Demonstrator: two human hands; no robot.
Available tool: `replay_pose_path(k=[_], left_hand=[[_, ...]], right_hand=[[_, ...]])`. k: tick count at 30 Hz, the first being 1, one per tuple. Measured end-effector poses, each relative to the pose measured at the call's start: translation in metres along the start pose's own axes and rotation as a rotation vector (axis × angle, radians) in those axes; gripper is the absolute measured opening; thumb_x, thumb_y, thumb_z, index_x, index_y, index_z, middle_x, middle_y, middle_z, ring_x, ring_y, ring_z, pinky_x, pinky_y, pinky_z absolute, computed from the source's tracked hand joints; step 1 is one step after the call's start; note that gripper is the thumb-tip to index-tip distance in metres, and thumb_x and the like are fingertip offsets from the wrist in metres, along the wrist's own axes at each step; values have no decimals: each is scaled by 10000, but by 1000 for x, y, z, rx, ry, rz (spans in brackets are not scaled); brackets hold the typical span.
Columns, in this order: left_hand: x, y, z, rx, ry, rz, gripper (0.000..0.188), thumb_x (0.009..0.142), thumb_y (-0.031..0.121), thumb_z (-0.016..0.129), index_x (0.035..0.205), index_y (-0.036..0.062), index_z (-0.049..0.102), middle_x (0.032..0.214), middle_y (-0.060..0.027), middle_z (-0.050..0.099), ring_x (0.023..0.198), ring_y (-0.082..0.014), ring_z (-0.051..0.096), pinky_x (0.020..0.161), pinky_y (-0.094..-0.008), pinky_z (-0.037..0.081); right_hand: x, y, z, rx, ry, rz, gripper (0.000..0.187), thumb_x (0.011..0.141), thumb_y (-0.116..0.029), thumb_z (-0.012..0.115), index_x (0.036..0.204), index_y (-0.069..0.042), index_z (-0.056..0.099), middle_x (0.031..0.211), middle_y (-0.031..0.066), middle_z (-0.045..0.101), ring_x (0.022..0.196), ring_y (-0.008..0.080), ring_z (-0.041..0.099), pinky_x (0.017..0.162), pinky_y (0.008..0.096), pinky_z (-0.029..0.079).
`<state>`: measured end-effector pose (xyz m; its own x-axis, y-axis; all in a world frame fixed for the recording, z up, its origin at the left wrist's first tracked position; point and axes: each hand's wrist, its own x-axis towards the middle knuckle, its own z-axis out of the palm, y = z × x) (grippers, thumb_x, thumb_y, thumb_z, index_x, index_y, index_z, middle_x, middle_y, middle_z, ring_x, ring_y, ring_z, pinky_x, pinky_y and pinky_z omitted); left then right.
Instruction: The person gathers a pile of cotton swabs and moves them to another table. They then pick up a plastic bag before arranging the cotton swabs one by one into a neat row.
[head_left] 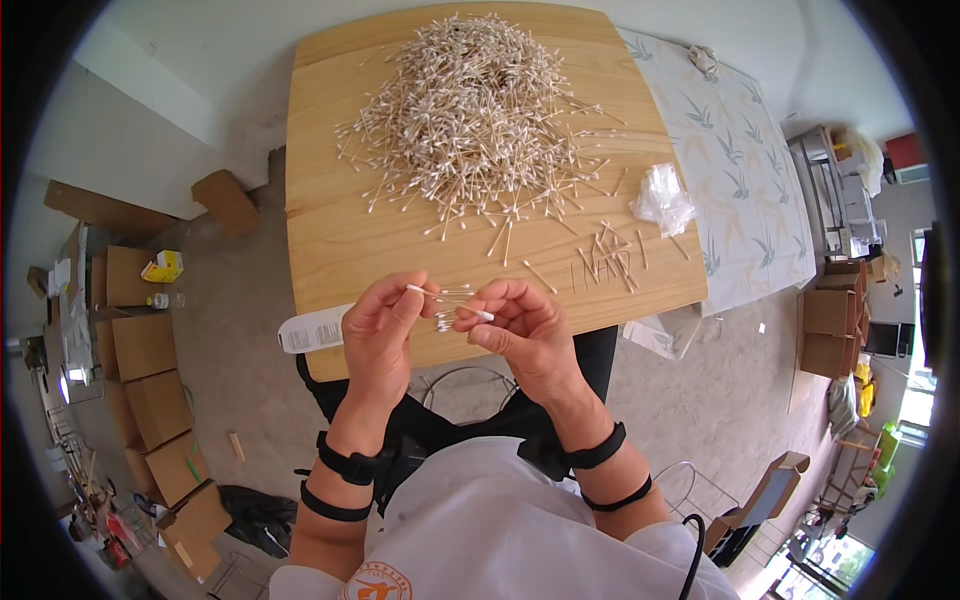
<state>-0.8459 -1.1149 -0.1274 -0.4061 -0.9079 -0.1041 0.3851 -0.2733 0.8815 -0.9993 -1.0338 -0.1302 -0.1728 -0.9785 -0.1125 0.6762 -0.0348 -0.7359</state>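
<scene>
At the near edge of the wooden table (340, 240), both hands are raised close together. My left hand (378, 335) is closed, pinching cotton swabs (448, 293) between thumb and fingers; one white tip pokes out by the thumb. Facing it, my right hand (530, 340) also pinches swabs, with a white tip (486, 316) showing at its thumb. More swab tips lie in the gap between the hands; how many each hand holds is hard to tell. Beyond them rises a large heap of loose cotton swabs (480, 110). A smaller scatter of swabs (610, 258) lies right of my right hand.
A crumpled clear plastic bag (663, 202) sits near the table's right edge. A white printed card or packet (312, 331) lies at the front left corner. On the right stands a surface with a leaf-patterned cover (740, 170). Cardboard boxes (150, 345) line the left side.
</scene>
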Motion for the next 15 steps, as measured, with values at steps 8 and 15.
replay_pose_path(k=[8,15], left_hand=[[-9,12,1,24,-48,93,182,927,97,627,1088,18,656,957,-66,654,824,-116,579,775,-271,457],[-14,19,4,95,-100,120,205,916,116,647,1107,43,658,971,-47,632,833,-141,542,764,-276,438]], right_hand=[[-5,-6,14,26,-6,-59,193,864,61,645,1041,-10,621,1023,118,679,948,204,672,869,313,540],[-8,-7,16,10,13,-102,167,864,52,650,1020,-4,627,1003,119,680,917,197,675,798,292,543]])
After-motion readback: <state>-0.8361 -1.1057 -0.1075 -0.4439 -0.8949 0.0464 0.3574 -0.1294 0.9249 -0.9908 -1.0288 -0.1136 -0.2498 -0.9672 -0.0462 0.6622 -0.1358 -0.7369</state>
